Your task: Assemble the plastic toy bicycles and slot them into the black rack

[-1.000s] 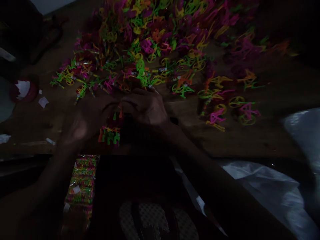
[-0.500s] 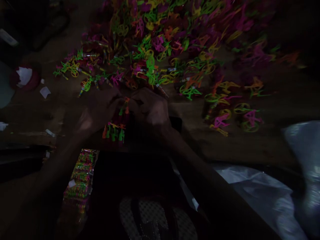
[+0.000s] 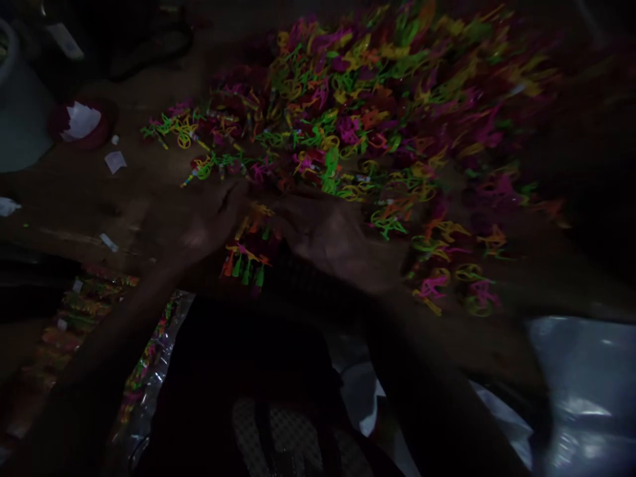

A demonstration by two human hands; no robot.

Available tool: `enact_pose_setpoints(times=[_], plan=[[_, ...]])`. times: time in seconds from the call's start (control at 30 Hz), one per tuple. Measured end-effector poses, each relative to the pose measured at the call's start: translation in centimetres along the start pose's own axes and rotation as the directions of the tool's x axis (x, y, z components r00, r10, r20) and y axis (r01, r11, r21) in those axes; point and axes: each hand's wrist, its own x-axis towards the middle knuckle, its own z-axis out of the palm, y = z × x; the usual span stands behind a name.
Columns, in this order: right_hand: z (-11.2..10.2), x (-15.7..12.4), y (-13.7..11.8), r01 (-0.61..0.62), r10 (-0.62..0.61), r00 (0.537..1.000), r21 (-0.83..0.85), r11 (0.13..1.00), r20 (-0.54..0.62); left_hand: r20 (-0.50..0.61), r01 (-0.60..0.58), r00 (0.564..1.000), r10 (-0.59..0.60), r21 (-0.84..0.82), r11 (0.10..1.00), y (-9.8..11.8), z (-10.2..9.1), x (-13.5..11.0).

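The light is very dim and the hands are blurred. My left hand (image 3: 211, 215) is closed, its fingertips at a small orange-yellow plastic piece (image 3: 257, 215). From the other side my right hand (image 3: 330, 232) reaches to the same spot with bent fingers; what lies under its fingertips is hidden. Just below hangs or lies a row of small orange and green plastic pieces (image 3: 246, 265), tassel-like in shape. Beyond both hands spreads a large heap of neon plastic trinkets (image 3: 348, 126) in green, pink, yellow and orange, some looped like tiny spectacles or bicycles.
At the left stand a dark red bowl (image 3: 94, 136) with white paper in it and a pale bucket (image 3: 22, 112). Paper scraps (image 3: 115, 161) dot the wooden surface. Filled clear packets (image 3: 149, 371) lie by my left forearm. Plastic sheeting (image 3: 586, 371) is at the lower right.
The view has shifted, so the heap and bowl appear farther right and lower. My right hand looks flatter and more stretched. An orange-yellow piece now shows between the hands, where orange and green showed.
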Motion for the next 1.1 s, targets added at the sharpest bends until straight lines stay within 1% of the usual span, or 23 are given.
enact_pose_setpoints(times=[0.03, 0.1, 0.2, 0.33, 0.4, 0.5, 0.6, 0.7, 0.77, 0.8, 0.83, 0.9, 0.97, 1.03, 1.1], plan=[[-0.2, 0.1, -0.1, 0.019, -0.019, 1.000, -0.002, 1.000, 0.007, 0.042, 0.003, 0.999, -0.002, -0.032, 0.999, -0.5, 0.3, -0.3], [-0.4, 0.2, -0.2, 0.048, -0.048, 0.998, 0.004, 0.999, 0.026, 0.106, -0.018, 0.994, 0.034, -0.149, 0.989, -1.3, 1.0, -0.7], [-0.6, 0.4, -0.2, 0.075, -0.071, 0.995, -0.054, 0.996, 0.070, 0.126, -0.047, 0.988, 0.084, -0.276, 0.960, -1.9, 1.8, -0.8], [-0.3, 0.2, 0.0, 0.099, -0.077, 0.992, -0.226, 0.969, 0.103, 0.157, 0.026, 0.987, 0.012, -0.234, 0.972, -1.3, 1.6, -0.6], [0.0, -0.1, 0.2, 0.102, -0.081, 0.993, -0.256, 0.961, 0.090, 0.177, 0.057, 0.984, -0.018, -0.215, 0.975, -0.7, 1.3, -0.5], [0.7, -0.3, 0.4, 0.077, -0.069, 0.997, -0.214, 0.974, 0.046, 0.179, 0.065, 0.983, -0.029, -0.199, 0.978, -0.2, 1.0, -0.5], [1.1, -0.4, 0.7, 0.096, -0.096, 0.995, -0.100, 0.990, 0.002, 0.159, 0.038, 0.987, -0.016, -0.139, 0.990, -0.2, 0.7, -0.6], [0.8, -0.9, 1.1, 0.096, -0.096, 0.991, 0.001, 0.995, -0.094, 0.171, 0.016, 0.985, 0.003, -0.109, 0.994, -0.1, 0.2, -0.6], [0.2, -1.7, 1.7, 0.029, -0.026, 0.982, 0.015, 0.999, -0.188, 0.173, -0.016, 0.984, 0.032, -0.092, 0.996, 0.3, -0.4, -0.6], [-0.2, -2.3, 2.1, -0.021, 0.022, 0.972, 0.006, 1.000, -0.235, 0.168, -0.058, 0.983, 0.069, -0.070, 0.996, 0.7, -0.6, -0.5], [-0.5, -3.0, 2.8, -0.085, 0.079, 0.960, -0.012, 0.996, -0.270, 0.163, -0.119, 0.979, 0.124, -0.042, 0.992, 1.3, -0.8, -0.4], [-1.2, -4.6, 4.3, -0.245, 0.215, 0.927, -0.064, 0.967, -0.307, 0.180, -0.251, 0.953, 0.243, 0.022, 0.968, 2.4, -0.7, -0.3], [-1.6, -6.0, 6.0, -0.416, 0.362, 0.881, -0.135, 0.899, -0.306, 0.219, -0.337, 0.925, 0.311, 0.092, 0.937, 3.4, 0.0, -0.2], [-1.9, -6.9, 7.3, -0.567, 0.496, 0.813, -0.216, 0.795, -0.306, 0.245, -0.361, 0.917, 0.315, 0.176, 0.916, 3.8, 1.1, 0.1], [-1.9, -7.0, 8.0, -0.657, 0.585, 0.752, -0.281, 0.699, -0.304, 0.256, -0.375, 0.914, 0.316, 0.230, 0.898, 3.7, 2.2, 0.4]])
